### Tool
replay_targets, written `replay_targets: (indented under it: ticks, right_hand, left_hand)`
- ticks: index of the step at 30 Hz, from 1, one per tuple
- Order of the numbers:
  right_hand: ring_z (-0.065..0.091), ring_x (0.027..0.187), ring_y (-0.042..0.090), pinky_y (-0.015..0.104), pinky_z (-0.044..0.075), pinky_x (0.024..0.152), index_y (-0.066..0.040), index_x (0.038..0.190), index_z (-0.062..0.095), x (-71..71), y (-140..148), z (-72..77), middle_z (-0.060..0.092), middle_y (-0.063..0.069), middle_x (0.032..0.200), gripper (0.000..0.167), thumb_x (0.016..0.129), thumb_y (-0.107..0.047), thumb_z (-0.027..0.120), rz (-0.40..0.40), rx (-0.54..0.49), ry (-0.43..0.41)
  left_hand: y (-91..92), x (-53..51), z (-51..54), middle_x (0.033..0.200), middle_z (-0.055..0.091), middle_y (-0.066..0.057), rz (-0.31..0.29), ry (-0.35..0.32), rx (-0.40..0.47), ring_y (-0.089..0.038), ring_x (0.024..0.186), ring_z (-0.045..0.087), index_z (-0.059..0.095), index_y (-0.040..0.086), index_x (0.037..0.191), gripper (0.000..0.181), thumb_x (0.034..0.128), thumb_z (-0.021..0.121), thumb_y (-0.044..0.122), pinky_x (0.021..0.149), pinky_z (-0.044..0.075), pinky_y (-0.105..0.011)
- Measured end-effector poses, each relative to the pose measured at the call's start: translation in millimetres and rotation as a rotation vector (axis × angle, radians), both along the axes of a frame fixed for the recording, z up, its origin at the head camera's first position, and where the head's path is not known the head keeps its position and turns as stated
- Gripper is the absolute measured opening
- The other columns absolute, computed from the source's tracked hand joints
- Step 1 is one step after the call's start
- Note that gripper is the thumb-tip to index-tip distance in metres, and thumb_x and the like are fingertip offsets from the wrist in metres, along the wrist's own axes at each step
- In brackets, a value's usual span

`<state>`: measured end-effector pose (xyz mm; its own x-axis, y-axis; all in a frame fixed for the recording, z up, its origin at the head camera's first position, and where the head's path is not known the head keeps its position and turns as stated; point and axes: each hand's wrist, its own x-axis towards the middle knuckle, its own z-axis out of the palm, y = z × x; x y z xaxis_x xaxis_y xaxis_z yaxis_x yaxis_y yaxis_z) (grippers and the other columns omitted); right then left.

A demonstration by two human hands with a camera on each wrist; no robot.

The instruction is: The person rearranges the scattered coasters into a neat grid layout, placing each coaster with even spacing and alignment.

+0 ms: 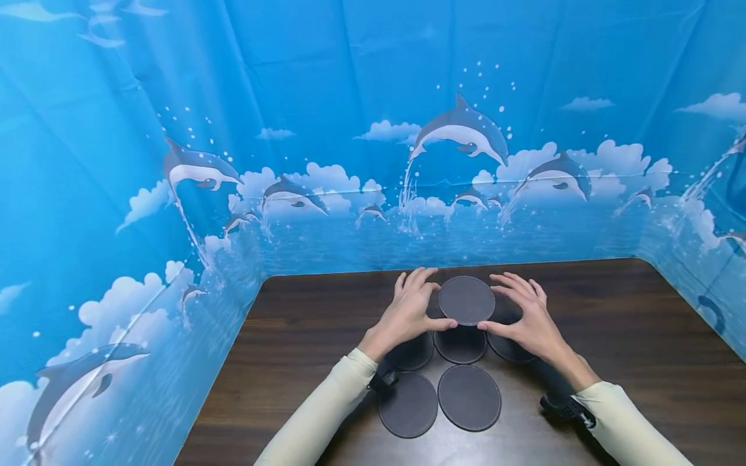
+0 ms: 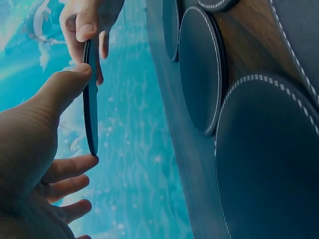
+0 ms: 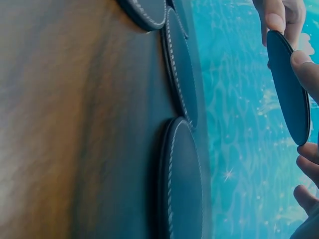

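A round dark coaster (image 1: pixel 466 300) with a stitched rim is held up off the table between both hands. My left hand (image 1: pixel 408 312) pinches its left edge, thumb at the lower rim and a fingertip farther up. On the opposite edge, my right hand (image 1: pixel 529 318) pinches it in the same manner. Both wrist views show the raised coaster (image 2: pixel 91 104) nearly edge-on, clear of the tabletop. Below it lies a row of similar coasters: a left one (image 1: pixel 411 353), a middle one (image 1: pixel 460 345) and a right one (image 1: pixel 510 349), partly covered by the hands and the raised coaster.
Closer to me, two more coasters lie flat side by side, a left one (image 1: pixel 408 405) and a right one (image 1: pixel 469 397). They rest on a dark wooden table (image 1: pixel 303 343). A blue dolphin-print curtain (image 1: pixel 326 129) hangs around the table's back and sides.
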<state>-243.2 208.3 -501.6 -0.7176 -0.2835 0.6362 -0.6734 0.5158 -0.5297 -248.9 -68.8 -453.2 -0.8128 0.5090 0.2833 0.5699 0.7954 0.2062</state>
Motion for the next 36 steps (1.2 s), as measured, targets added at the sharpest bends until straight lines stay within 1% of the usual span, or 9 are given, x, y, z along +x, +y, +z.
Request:
replay_targets:
  ticks: [6,13,18,22,27,29,32,35,36]
  right_hand:
    - [0.038,0.138,0.038,0.073,0.012,0.104,-0.004,0.127,0.069,9.8,17.2,-3.2,0.054,0.014,0.145,0.073,0.064,-0.027,0.099,-0.014,0.006,-0.025]
    - [0.039,0.136,0.041,0.074,0.012,0.104,-0.006,0.128,0.069,24.3,29.9,-1.1,0.054,0.013,0.144,0.075,0.062,-0.022,0.101,-0.02,-0.006,-0.047]
    - [0.039,0.133,0.041,0.075,0.012,0.102,-0.009,0.131,0.068,34.6,35.8,0.8,0.053,0.012,0.146,0.076,0.064,-0.022,0.1,0.008,-0.015,-0.093]
    - [0.039,0.132,0.041,0.076,0.013,0.1,-0.01,0.131,0.068,45.6,42.1,-2.2,0.053,0.01,0.146,0.076,0.064,-0.024,0.1,0.012,-0.013,-0.147]
    - [0.037,0.132,0.03,0.076,0.019,0.095,-0.016,0.131,0.069,56.8,48.5,-6.2,0.054,0.004,0.146,0.077,0.062,-0.022,0.101,0.014,-0.014,-0.186]
    - [0.038,0.132,0.025,0.068,0.024,0.096,-0.017,0.131,0.069,60.9,50.8,-6.2,0.055,0.002,0.145,0.077,0.061,-0.021,0.101,0.017,-0.006,-0.189]
    - [0.04,0.132,0.016,0.044,0.029,0.101,-0.018,0.132,0.069,67.2,53.8,-5.7,0.055,0.002,0.144,0.077,0.062,-0.019,0.101,0.028,0.007,-0.192]
    - [0.041,0.133,0.009,0.02,0.027,0.096,-0.019,0.133,0.068,74.8,59.4,-5.0,0.055,0.001,0.145,0.076,0.063,-0.017,0.1,0.03,0.012,-0.223]
    - [0.039,0.133,0.008,0.023,0.028,0.098,-0.019,0.133,0.067,78.0,61.8,-5.0,0.055,0.001,0.145,0.076,0.064,-0.017,0.1,0.027,0.012,-0.237]
  left_hand:
    - [13.3,1.5,-2.0,0.159,0.036,-0.005,-0.044,-0.025,-0.006,-0.026,0.15,0.022,0.068,0.012,0.124,0.068,0.0823,0.075,0.066,0.118,0.014,-0.058]
    - [18.1,7.9,-2.8,0.159,0.035,-0.004,-0.118,-0.033,0.015,-0.024,0.15,0.023,0.068,0.012,0.125,0.063,0.0841,0.077,0.06,0.117,0.016,-0.058]
    - [19.1,16.7,-5.1,0.158,0.036,-0.004,-0.142,-0.029,0.008,-0.022,0.149,0.025,0.069,0.014,0.123,0.058,0.0858,0.077,0.057,0.116,0.017,-0.059]
    - [22.6,25.2,-12.4,0.158,0.036,-0.003,-0.163,-0.021,-0.013,-0.021,0.148,0.026,0.069,0.015,0.121,0.057,0.0869,0.074,0.06,0.116,0.019,-0.059]
    - [26.2,36.6,-19.8,0.157,0.037,-0.002,-0.184,-0.025,-0.023,-0.021,0.147,0.027,0.069,0.016,0.118,0.055,0.0868,0.073,0.061,0.115,0.02,-0.059]
    - [28.0,40.0,-20.4,0.156,0.038,-0.001,-0.189,-0.029,-0.024,-0.02,0.147,0.028,0.069,0.016,0.116,0.053,0.0866,0.074,0.06,0.115,0.021,-0.059]
    - [30.9,43.7,-19.6,0.155,0.038,0.001,-0.189,-0.042,-0.025,-0.017,0.147,0.028,0.07,0.018,0.115,0.05,0.087,0.074,0.059,0.115,0.022,-0.057]
    - [36.8,48.3,-18.7,0.155,0.038,0.004,-0.185,-0.075,-0.024,-0.014,0.146,0.027,0.07,0.021,0.115,0.047,0.0875,0.074,0.06,0.115,0.023,-0.056]
    - [39.7,50.3,-18.5,0.155,0.038,0.005,-0.183,-0.089,-0.024,-0.013,0.146,0.027,0.071,0.022,0.115,0.047,0.0877,0.073,0.06,0.115,0.024,-0.055]
